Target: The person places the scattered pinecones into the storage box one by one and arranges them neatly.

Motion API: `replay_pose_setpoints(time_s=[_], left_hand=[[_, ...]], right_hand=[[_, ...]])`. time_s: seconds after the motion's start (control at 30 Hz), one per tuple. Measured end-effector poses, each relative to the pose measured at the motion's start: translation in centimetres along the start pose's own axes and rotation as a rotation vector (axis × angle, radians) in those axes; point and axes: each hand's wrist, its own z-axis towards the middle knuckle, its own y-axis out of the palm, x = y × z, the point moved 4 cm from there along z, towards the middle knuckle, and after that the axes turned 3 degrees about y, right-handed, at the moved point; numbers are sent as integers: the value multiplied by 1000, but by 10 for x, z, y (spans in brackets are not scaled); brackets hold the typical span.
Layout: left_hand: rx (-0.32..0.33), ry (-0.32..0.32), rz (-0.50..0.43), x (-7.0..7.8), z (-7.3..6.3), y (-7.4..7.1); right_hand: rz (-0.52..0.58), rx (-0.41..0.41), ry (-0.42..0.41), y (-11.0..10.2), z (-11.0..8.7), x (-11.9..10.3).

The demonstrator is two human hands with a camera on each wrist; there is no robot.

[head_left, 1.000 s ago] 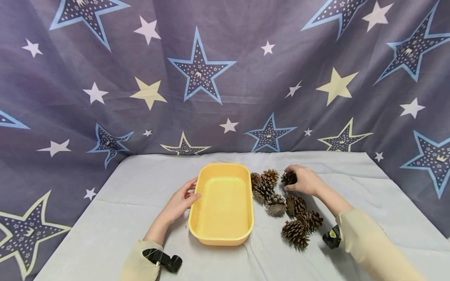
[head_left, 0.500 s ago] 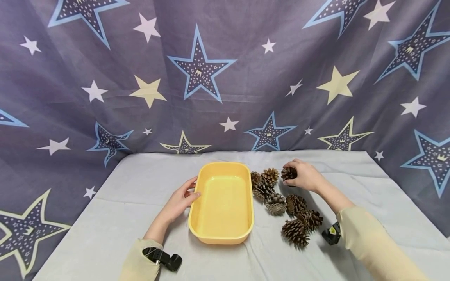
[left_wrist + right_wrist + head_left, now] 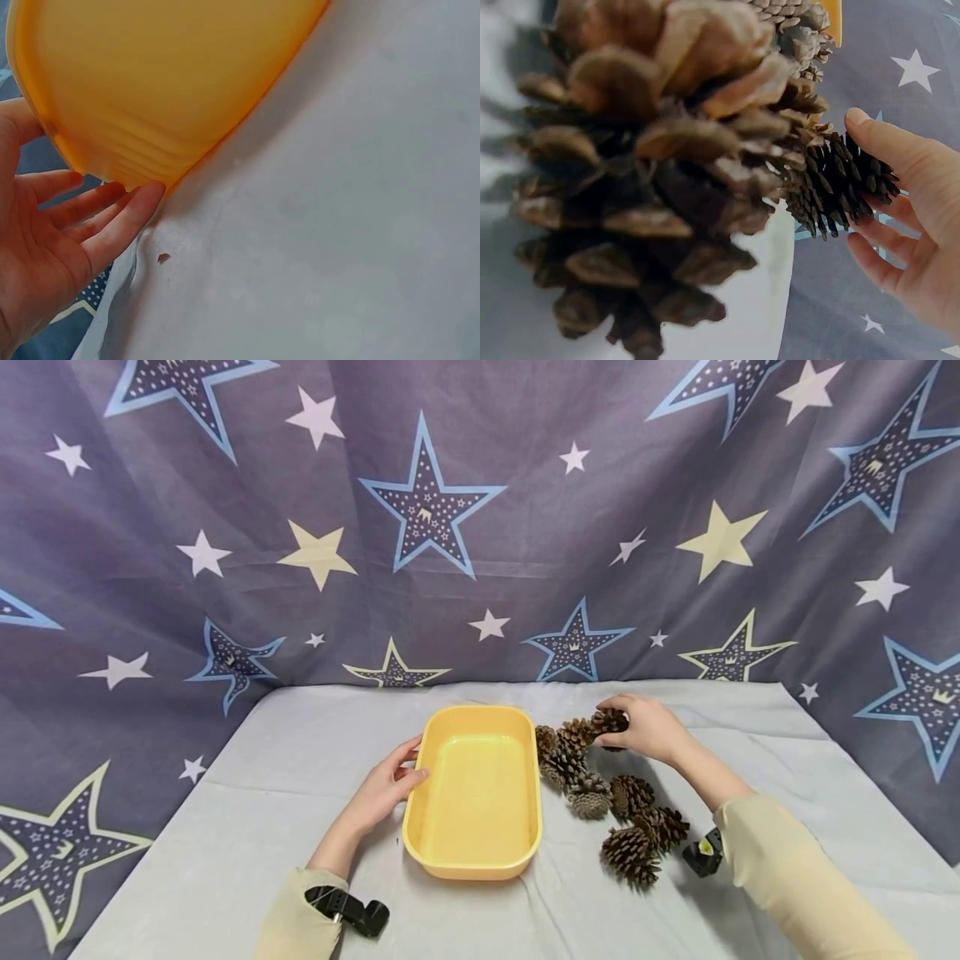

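Observation:
A yellow plastic tub (image 3: 474,852) lies empty in the middle of the grey cloth. My left hand (image 3: 386,787) rests against its left wall, fingers straight on the outside (image 3: 112,217) of the tub (image 3: 165,82). My right hand (image 3: 643,727) grips a dark pine cone (image 3: 609,724) just above the cloth, at the far end of the pile; the same cone (image 3: 844,184) shows pinched between thumb and fingers (image 3: 889,146) in the right wrist view. Several more pine cones (image 3: 592,785) lie to the right of the tub.
A large pine cone (image 3: 652,165) fills the near part of the right wrist view. A star-patterned curtain (image 3: 480,527) hangs behind and beside the table. Bare grey cloth (image 3: 285,752) lies left of the tub. A tiny brown crumb (image 3: 163,257) lies on the cloth.
My right hand has lifted the dark pine cone and moved it slightly left and up, toward the tub. The left hand has stayed against the tub.

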Motion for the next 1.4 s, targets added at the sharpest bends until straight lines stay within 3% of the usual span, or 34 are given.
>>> replay_pose_setpoints(time_s=[0.9,1.2,1.4], left_hand=[[-12,-29,-26,-1,1,1],[-20,-36,3,31,-13,-1],[-20,-40,10,33,-14,-1]], right_hand=[[128,79,-22,-10,8,-20],[112,81,-28,-9,12,-28],[121,97,-22,-9,18,-35]])
